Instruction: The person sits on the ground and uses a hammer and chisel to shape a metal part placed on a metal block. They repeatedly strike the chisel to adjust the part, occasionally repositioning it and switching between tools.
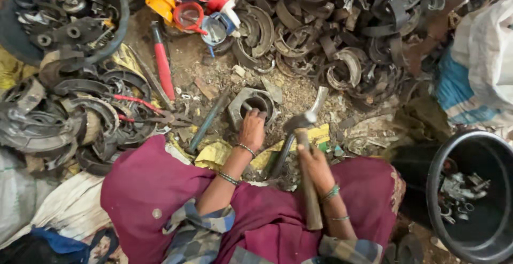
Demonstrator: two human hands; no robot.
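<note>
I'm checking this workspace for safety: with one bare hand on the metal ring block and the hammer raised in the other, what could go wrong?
The left hand rests on the metal ring block right by the hammer, so a glancing blow could likely hit the fingers. The right hand grips the wooden handle bare; it might slip. Loose scrap brake shoes crowd the spot.

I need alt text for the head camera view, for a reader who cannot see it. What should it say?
Seen from above, a person's right hand grips a wooden-handled hammer while the left hand steadies a small piece on a square metal block. Around them, dirt ground holds piles of curved metal brake shoes and black tubs of small parts.
</note>
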